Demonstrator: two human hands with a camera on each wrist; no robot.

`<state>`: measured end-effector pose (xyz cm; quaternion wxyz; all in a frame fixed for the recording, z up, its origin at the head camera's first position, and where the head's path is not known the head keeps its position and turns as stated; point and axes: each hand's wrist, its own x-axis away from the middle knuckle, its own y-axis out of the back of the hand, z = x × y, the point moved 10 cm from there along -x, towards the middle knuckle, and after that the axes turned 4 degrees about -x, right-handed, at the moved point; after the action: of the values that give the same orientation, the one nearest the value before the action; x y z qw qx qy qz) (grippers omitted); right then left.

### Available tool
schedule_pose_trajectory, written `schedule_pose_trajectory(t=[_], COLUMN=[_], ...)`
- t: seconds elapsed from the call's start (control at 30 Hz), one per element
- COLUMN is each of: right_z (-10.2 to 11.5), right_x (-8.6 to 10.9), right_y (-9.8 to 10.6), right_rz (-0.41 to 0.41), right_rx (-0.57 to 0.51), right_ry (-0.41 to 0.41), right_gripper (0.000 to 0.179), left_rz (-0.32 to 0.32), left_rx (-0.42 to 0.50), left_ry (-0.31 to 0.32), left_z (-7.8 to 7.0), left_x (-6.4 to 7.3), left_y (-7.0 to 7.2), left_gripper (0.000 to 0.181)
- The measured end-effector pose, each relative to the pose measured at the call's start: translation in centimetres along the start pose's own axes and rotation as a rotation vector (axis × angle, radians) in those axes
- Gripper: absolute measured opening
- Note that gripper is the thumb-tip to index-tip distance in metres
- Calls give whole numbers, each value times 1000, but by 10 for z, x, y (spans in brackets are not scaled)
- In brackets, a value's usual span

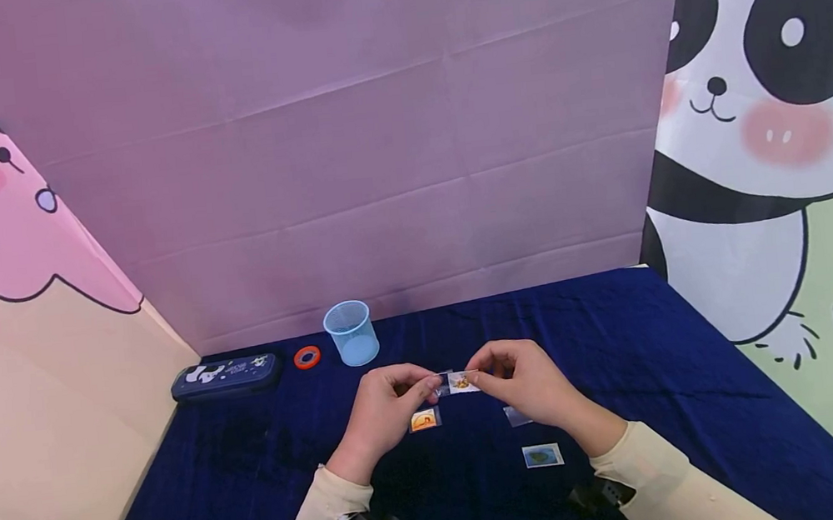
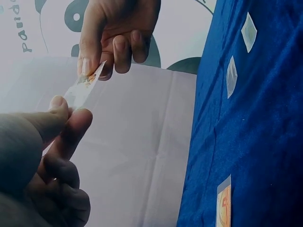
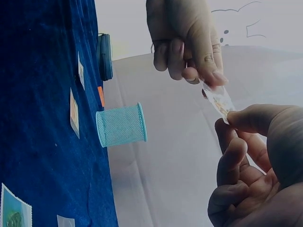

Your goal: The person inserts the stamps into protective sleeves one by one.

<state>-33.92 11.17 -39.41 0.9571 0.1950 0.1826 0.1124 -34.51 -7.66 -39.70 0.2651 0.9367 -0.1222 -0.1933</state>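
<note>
Over the table, both hands hold a small picture stamp point(image 1: 463, 382) and a clear plastic sleeve point(image 1: 442, 390) between them. My left hand point(image 1: 389, 409) pinches the sleeve's end with thumb and forefinger. At the other end my right hand point(image 1: 530, 383) grips the stamp's edge the same way. In the right wrist view the stamp point(image 3: 220, 101) overlaps the sleeve, and I cannot tell how far it sits inside. An orange stamp in a sleeve point(image 1: 423, 419) lies below the left hand. Near the right forearm are another clear sleeve point(image 1: 518, 416) and a blue-green stamp point(image 1: 542, 455).
Toward the back of the dark blue cloth point(image 1: 470, 506) stands a light blue mesh cup point(image 1: 352, 337). Left of it are a red tape roll point(image 1: 307, 357) and a navy pencil case point(image 1: 226, 377). Another small flat piece point(image 3: 81, 71) lies beyond the orange stamp in the right wrist view.
</note>
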Motion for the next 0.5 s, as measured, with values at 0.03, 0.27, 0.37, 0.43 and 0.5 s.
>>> schedule_pose_trajectory(t=[0.03, 0.27, 0.37, 0.43, 0.5], right_z=[1, 1, 1, 1, 0], right_x=[0, -2, -2, -2, -1], right_y=[0, 2, 2, 2, 2], right_rz=[1, -12, -15, -14, -13], right_rx=[0, 31, 28, 25, 19], right_ry=[3, 16, 12, 7, 6], right_gripper=[7, 7, 6, 5, 5], left_rz=[4, 12, -1, -6, -12], left_rx=[-6, -43, -33, -24, -26], left_ry=[-6, -23, -15, -12, -7], left_z=[-1, -4, -4, -3, -2], left_x=[0, 0, 0, 0, 1], left_y=[-1, -2, 0, 0, 0], left_gripper=[10, 19, 14, 10, 6])
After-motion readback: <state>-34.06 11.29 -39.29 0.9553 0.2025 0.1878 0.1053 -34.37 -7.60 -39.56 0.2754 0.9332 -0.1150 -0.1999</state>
